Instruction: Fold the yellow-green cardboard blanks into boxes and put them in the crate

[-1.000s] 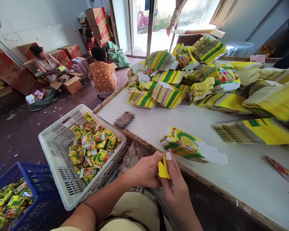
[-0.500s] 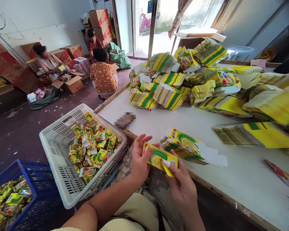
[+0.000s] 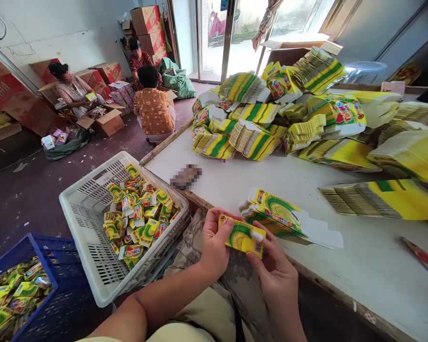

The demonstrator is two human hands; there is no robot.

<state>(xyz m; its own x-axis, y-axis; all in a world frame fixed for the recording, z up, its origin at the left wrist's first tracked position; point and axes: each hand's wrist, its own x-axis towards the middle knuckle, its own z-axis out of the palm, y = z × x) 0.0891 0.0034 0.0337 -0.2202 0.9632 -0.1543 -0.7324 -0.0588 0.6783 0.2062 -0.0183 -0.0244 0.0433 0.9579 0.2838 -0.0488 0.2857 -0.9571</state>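
Over my lap, at the table's near edge, I hold a small yellow and green carton (image 3: 239,236) with both hands. My left hand (image 3: 216,244) grips its left end, thumb across the printed face. At the right end my right hand (image 3: 276,268) pinches the carton near the barcode, with fingers behind and thumb at the lower corner. A white flap seems to show at that end. Just beyond my hands, a stack of flat cartons (image 3: 278,209) rests on the table, its white flaps fanned to the right.
Left of me, a white crate (image 3: 92,280) holds many small cartons, and a blue crate (image 3: 44,266) holds similar packets. Heaped bundles of flat cartons (image 3: 253,114) cover the far side of the white table (image 3: 221,178). Several people (image 3: 153,111) sit among boxes on the floor.
My right thumb and fingers have shifted at the carton's right end, and the flap that hung below there is no longer seen. My left hand keeps its hold.
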